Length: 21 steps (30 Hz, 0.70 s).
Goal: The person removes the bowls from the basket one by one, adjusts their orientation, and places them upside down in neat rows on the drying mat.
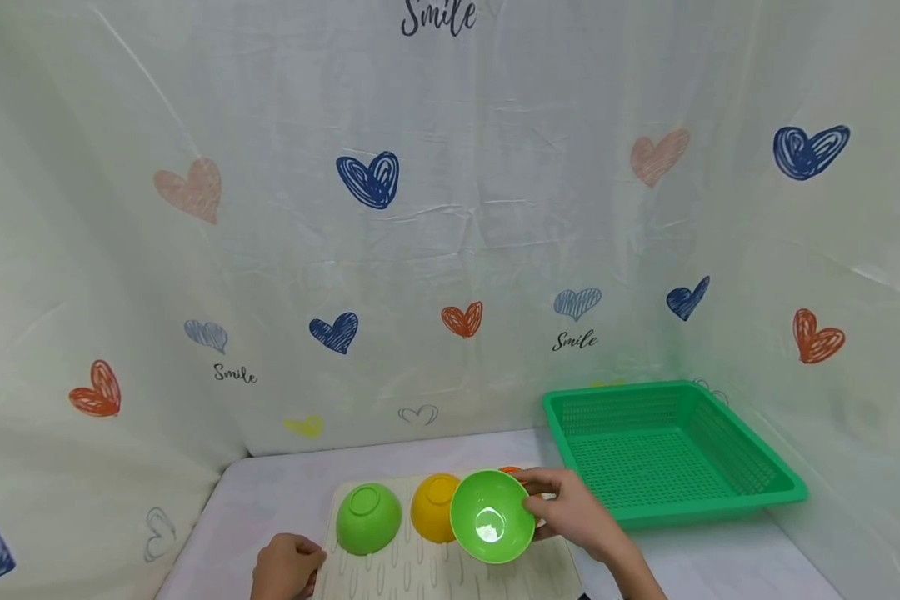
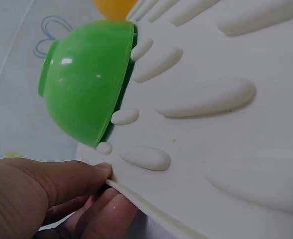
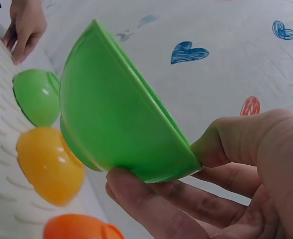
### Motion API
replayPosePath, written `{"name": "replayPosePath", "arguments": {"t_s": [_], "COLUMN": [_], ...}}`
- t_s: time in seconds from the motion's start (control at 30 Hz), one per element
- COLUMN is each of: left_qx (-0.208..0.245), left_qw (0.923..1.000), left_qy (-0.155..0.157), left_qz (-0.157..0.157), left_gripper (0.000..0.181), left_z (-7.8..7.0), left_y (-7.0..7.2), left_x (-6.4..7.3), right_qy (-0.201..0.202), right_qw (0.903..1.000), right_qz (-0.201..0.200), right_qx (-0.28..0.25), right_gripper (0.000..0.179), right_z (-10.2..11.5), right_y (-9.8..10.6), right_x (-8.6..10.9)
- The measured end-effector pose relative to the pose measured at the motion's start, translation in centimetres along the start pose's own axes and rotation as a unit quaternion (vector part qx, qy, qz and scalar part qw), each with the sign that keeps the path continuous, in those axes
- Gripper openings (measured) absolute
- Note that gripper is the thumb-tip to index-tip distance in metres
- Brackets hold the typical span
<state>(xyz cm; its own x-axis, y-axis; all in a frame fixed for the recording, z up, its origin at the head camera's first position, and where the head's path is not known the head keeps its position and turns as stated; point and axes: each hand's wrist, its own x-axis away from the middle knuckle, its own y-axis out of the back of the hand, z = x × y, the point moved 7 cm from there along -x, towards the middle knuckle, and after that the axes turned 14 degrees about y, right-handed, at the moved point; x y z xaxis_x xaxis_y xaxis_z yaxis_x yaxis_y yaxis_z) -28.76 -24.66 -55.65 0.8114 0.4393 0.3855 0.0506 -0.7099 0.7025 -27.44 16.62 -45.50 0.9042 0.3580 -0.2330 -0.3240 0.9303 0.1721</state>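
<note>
My right hand (image 1: pixel 570 510) grips a light green bowl (image 1: pixel 492 517) by its rim, thumb on the inside and fingers against the outer wall. The bowl is tilted with its inside facing the head camera. My left hand (image 1: pixel 288 567) pinches the left edge of a cream ridged drying mat (image 2: pixel 196 149) between thumb and fingers. Upside down on the mat are another green bowl (image 1: pixel 369 518), a yellow bowl (image 1: pixel 433 507) and an orange bowl (image 3: pixel 81 228). In the head view the held bowl and my right hand hide most of the orange one.
A green perforated plastic basket (image 1: pixel 675 450) stands on the white-covered table (image 1: pixel 270 492) at the back right. Behind and at both sides hangs a pale curtain (image 1: pixel 435 250) printed with hearts.
</note>
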Motion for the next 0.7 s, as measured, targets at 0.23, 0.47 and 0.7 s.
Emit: {"name": "replayPosePath", "arguments": {"t_s": [0.23,0.47,0.7], "left_qx": [-0.002,-0.005,0.000], "left_qw": [1.0000,0.9999,0.9998], "left_qy": [-0.001,-0.001,-0.018], "left_qz": [0.004,0.010,0.001], "left_gripper": [0.013,0.013,0.014], "left_z": [0.1,0.5,0.1], "left_y": [0.2,0.1,0.3], "left_x": [-0.1,-0.5,-0.7], "right_qy": [-0.004,-0.013,-0.025], "right_qw": [0.9997,0.9981,0.9972], "right_qz": [-0.002,-0.005,-0.013], "right_qx": [-0.026,-0.060,-0.070], "right_gripper": [0.037,0.039,0.038], "right_z": [-0.9,-2.3,-3.7], "right_y": [-1.5,-2.6,-3.9], "right_x": [0.5,0.9,1.4]}}
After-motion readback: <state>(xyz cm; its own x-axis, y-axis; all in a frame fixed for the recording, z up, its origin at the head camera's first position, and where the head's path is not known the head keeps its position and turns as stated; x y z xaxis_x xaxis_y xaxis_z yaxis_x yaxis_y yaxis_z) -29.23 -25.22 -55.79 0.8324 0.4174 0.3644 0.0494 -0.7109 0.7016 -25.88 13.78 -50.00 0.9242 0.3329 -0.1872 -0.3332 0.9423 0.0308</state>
